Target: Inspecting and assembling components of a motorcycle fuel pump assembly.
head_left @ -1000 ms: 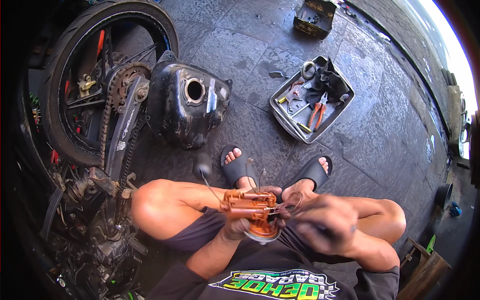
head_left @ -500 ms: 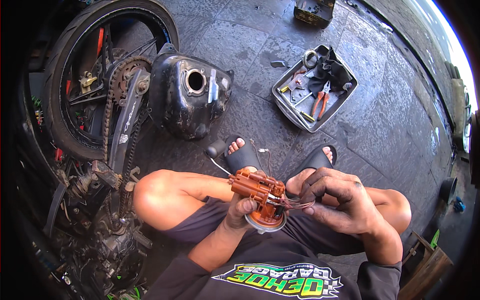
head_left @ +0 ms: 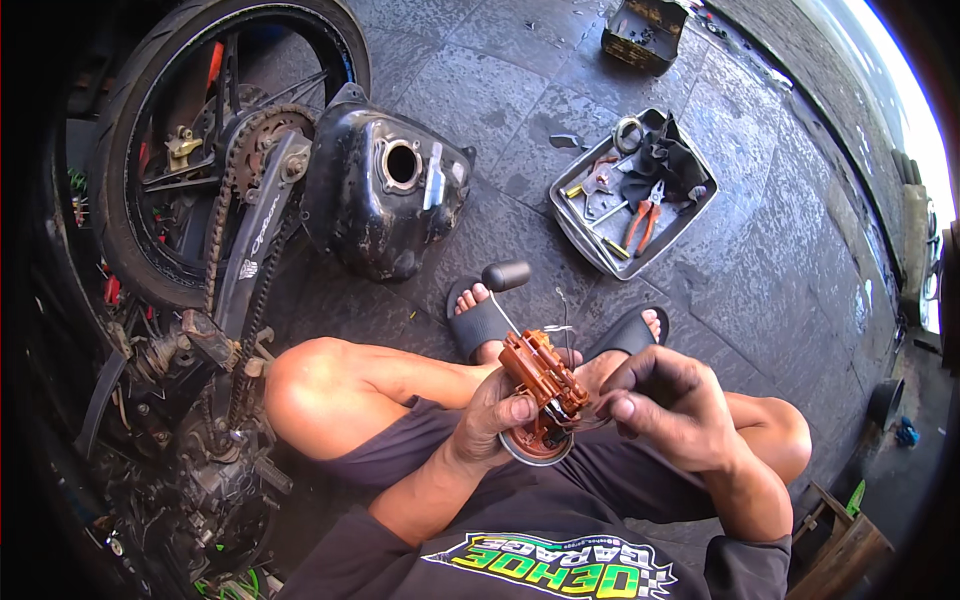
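Grip check: left hand [head_left: 482,425] wrapped round an orange-brown plastic unit [head_left: 545,375], right hand [head_left: 682,408] hard to call

So the left grip was properly closed on that unit: thumb pressed along the near side, fingers going round behind it. The whole thing sat up in the air over the person's lap, between the bent knees, with its round grey-rimmed base [head_left: 537,462] toward the shirt [head_left: 430,575] and the other end pointing away. A thin metal rod [head_left: 508,314] ran off that far end to a black float [head_left: 507,275], which showed just beside the left sandal [head_left: 480,328] from the camera's angle.

Right grip was nearly closed, thumb and index finger curled close together right next to the unit's side. Couldn't tell if the fingertips had hold of the thin wires there, too small and blurry to say.

As for the rest, a black tank [head_left: 370,235] with a round hole in it stood on the tiled floor [head_left: 520,112] beyond the left knee, near a big wheel [head_left: 118,180] with a rusty chain [head_left: 214,235]. Farther out, past the feet, was a grey tray [head_left: 711,192] holding orange-handled pliers [head_left: 641,228], some black cloth [head_left: 655,155] and a metal ring [head_left: 628,134]. Behind that sat a grubby open box [head_left: 640,48] with small bits inside.
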The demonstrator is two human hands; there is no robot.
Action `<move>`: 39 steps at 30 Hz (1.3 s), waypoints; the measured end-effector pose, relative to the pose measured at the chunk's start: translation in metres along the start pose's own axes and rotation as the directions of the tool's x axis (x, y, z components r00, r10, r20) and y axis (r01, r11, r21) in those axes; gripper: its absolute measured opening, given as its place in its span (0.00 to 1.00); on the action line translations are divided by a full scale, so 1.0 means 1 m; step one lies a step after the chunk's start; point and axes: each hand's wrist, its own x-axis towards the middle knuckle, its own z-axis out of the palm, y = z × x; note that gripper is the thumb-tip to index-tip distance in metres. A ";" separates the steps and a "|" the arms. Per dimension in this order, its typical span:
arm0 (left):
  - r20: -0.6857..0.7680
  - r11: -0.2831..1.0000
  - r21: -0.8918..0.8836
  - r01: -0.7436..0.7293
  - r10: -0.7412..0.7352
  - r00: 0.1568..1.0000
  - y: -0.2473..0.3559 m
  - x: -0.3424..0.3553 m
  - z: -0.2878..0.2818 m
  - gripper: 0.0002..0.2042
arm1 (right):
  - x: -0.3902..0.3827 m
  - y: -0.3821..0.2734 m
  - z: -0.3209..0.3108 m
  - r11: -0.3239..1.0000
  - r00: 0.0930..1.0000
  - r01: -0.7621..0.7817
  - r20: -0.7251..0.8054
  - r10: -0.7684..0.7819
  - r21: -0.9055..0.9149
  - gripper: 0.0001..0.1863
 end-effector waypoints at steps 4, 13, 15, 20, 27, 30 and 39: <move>0.078 0.995 -0.051 0.088 -0.084 0.993 -0.004 0.004 0.000 0.44 | 0.008 0.007 0.004 0.997 0.997 0.062 -0.045 -0.061 0.035 0.09; 0.186 0.943 -0.271 0.193 -0.146 0.972 -0.008 0.004 -0.006 0.47 | 0.010 0.002 0.006 0.997 0.999 -0.010 -0.045 0.014 0.082 0.15; 0.178 0.941 -0.260 0.215 -0.172 0.969 -0.008 0.003 -0.005 0.47 | 0.008 0.001 0.011 0.998 0.998 0.030 -0.058 -0.026 0.061 0.14; 0.082 0.999 0.030 0.021 -0.024 0.996 -0.003 0.004 0.002 0.48 | 0.003 -0.017 -0.004 0.805 0.939 0.342 0.204 -0.276 -0.485 0.14; 0.069 0.972 0.217 -0.086 0.073 0.995 0.002 0.001 0.008 0.56 | -0.005 -0.024 -0.016 0.835 0.945 0.326 0.122 -0.305 -0.443 0.10; 0.231 0.936 0.335 -0.108 0.029 0.972 0.005 -0.001 -0.004 0.50 | 0.000 -0.020 -0.007 0.722 0.900 0.397 0.088 -0.426 -0.567 0.18; 0.157 0.917 0.390 -0.080 0.020 0.987 0.007 -0.002 0.005 0.48 | 0.008 -0.022 0.006 0.834 0.963 0.251 0.044 -0.264 -0.491 0.32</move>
